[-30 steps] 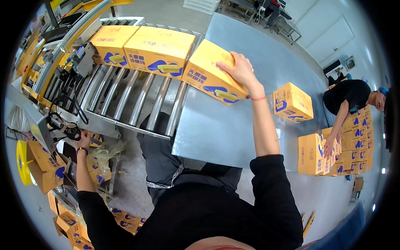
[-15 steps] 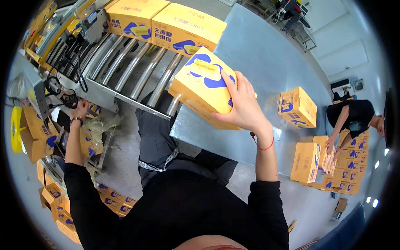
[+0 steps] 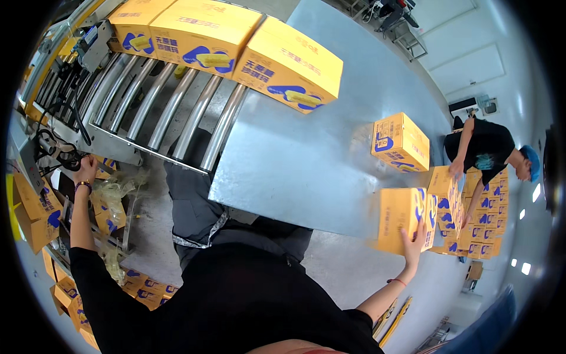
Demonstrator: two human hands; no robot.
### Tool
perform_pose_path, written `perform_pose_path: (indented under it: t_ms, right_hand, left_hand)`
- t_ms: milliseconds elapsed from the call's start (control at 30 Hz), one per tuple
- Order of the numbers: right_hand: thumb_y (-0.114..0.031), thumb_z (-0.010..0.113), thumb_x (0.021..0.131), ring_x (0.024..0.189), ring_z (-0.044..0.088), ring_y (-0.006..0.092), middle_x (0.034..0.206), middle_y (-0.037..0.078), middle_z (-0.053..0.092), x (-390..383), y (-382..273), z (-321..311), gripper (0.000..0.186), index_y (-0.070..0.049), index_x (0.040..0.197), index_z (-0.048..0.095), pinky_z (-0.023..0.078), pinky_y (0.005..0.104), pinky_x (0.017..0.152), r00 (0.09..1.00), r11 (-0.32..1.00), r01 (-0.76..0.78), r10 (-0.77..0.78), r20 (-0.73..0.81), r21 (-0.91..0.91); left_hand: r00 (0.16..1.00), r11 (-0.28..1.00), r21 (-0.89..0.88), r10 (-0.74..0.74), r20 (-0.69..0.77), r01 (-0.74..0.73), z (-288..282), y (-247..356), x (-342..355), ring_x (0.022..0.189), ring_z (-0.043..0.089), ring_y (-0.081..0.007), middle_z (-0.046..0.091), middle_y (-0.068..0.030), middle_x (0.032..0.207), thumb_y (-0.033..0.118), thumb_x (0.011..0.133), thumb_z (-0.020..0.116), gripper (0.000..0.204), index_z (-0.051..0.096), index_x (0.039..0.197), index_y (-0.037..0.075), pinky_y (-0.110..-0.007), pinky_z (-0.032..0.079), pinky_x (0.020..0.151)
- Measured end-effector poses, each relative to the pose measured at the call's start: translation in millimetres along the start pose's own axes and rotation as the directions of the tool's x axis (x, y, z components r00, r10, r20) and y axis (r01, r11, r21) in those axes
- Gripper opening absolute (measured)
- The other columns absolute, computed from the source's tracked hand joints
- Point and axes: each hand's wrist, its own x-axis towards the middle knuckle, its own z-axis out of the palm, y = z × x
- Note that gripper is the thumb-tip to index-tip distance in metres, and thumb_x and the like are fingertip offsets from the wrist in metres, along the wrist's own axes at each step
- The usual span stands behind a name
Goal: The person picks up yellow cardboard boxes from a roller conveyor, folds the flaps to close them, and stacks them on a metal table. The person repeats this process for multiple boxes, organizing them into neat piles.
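Since half a second earlier, the yellow cardboard carton with blue print has been carried off the roller end to the right edge of the grey sheet-metal table, where it is steadied by the flat, open right hand. A black cable bundle is gripped by the left hand, beside the steel roller conveyor.
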Motion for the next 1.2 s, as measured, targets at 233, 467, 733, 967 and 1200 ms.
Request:
perform_pose_path:
  t_ms: [233,467,733,967,1200]
  right_hand:
    - [-0.015,0.070,0.087,0.132,0.046,0.0319,0.137,0.019,0.052,84.2,27.4,20.4,0.054,-0.004,0.137,0.053,0.035,0.0409,0.110,0.958,0.917,-0.033,-0.084,-0.275,-0.398]
    - [-0.016,0.064,0.094,0.134,0.045,0.0334,0.141,0.019,0.050,174.5,-308.7,120.6,0.041,-0.003,0.132,0.056,0.035,0.0399,0.111,0.723,0.708,0.690,-0.662,-0.198,0.153]
    - [-0.038,0.083,0.076,0.130,0.047,0.0354,0.134,0.021,0.054,244.6,-424.0,162.2,0.081,0.001,0.138,0.049,0.040,0.0388,0.108,0.772,0.799,0.524,-0.592,0.233,0.295]
    - [-0.035,0.089,0.059,0.129,0.041,0.0449,0.137,0.027,0.042,118.9,-426.8,121.8,0.102,-0.009,0.145,0.042,0.034,0.0506,0.110,0.447,0.463,0.885,-0.871,0.206,0.037]
    - [-0.050,0.082,0.064,0.134,0.032,0.0471,0.143,0.030,0.033,108.2,-353.4,130.3,0.104,-0.006,0.147,0.037,0.025,0.0528,0.115,0.560,0.581,0.813,-0.799,0.221,0.043]
  left_hand:
    - [0.998,0.999,0.010,0.051,-0.042,-0.051,30.8,-23.7,7.9,0.081,0.067,-0.0324,0.067,-0.0085,0.083,0.037,0.091,0.061,0.025,0.056,0.089,0.013,-0.044,0.053,0.067]
    - [0.988,0.997,0.043,-0.064,0.138,0.059,20.6,-27.0,-3.8,0.093,0.067,-0.0296,0.069,-0.0042,0.101,0.046,0.095,0.049,0.030,0.058,0.106,0.020,-0.045,0.051,0.077]
    - [1.000,0.990,-0.140,0.025,-0.008,-0.026,-7.1,36.4,4.0,0.082,0.066,-0.0292,0.068,-0.0069,0.083,0.027,0.090,0.055,0.020,0.063,0.084,0.010,-0.037,0.050,0.068]
    - [0.997,0.997,-0.069,-0.011,0.075,0.016,-31.7,23.6,4.4,0.083,0.066,-0.0297,0.069,-0.0073,0.087,0.034,0.090,0.054,0.025,0.067,0.092,0.013,-0.040,0.051,0.073]
    - [0.948,0.986,0.090,-0.160,0.277,0.140,1.6,12.1,6.3,0.116,0.057,-0.0315,0.064,-0.0094,0.124,0.052,0.091,0.047,0.045,0.063,0.114,0.017,-0.048,0.044,0.099]
